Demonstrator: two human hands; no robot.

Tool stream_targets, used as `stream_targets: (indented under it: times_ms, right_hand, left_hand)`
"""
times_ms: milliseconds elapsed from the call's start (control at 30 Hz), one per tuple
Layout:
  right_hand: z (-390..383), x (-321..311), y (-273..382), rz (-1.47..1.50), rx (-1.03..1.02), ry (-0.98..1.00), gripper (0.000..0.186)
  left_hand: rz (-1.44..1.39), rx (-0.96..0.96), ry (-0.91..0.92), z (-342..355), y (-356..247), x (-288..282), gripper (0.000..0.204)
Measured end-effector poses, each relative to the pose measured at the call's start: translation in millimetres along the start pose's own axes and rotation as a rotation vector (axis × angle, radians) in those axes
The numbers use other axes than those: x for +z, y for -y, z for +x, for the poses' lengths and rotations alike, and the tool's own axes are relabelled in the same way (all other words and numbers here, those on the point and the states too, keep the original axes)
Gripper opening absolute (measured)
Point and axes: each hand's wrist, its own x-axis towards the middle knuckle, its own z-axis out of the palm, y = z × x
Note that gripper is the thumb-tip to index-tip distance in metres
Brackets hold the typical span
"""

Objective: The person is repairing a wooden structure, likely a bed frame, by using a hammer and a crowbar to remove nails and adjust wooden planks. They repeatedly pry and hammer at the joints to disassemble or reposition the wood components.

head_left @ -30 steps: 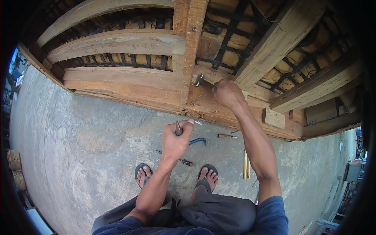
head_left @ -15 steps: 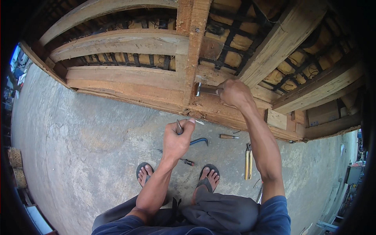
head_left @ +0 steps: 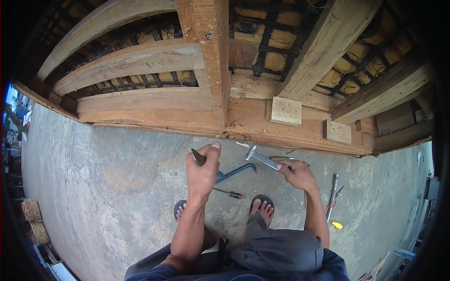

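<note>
My left hand (head_left: pixel 201 175) is closed in a fist around a dark, tapered tool (head_left: pixel 198 158), one end of which juts out at the top left. The rest of that tool is hidden in my fingers, so its kind is unclear. This fist is just below the lower edge of a wooden furniture frame (head_left: pixel 164 117). My right hand (head_left: pixel 297 175) grips a hammer (head_left: pixel 265 159) with a silvery head and shaft. The hammer's head is below the frame's edge, apart from the wood, to the right of my left hand.
Black webbing (head_left: pixel 267 47) over yellow padding fills the frame between the wooden bars. A blue pry bar (head_left: pixel 236 172) and a screwdriver (head_left: pixel 229 193) lie on the concrete floor (head_left: pixel 117 187). Farther right are a metal rod (head_left: pixel 333 196) and a yellow-handled tool (head_left: pixel 336 225). Woven baskets (head_left: pixel 33 210) stand far left.
My right hand has drawn the hammer down from the inner face of the frame to over the floor. My left hand has shifted slightly left, still holding the tapered tool.
</note>
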Motion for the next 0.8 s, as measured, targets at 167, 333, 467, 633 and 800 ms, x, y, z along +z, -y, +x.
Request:
stream_targets:
  times_ms: [167,333,467,633,800]
  right_hand:
    - [-51,89,-78,0.368,0.256,0.055,0.036]
    - [-64,113,-93,0.433,0.392,0.02,0.035]
    - [-63,112,-103,0.641,0.479,-0.082,0.033]
    - [-73,100,-135,0.347,0.559,-0.21,0.032]
    - [-87,105,-151,-0.557,0.232,-0.522,0.042]
  left_hand:
    - [0.085,-0.022,-0.055,17,0,4,0.046]
    - [0.142,0.06,-0.062,26,8,6,0.048]
    - [0.12,0.044,0.012,22,10,3,0.05]
    - [0.076,0.055,0.062,15,7,14,0.049]
    - [0.01,0.051,0.151,-4,-6,29,0.048]
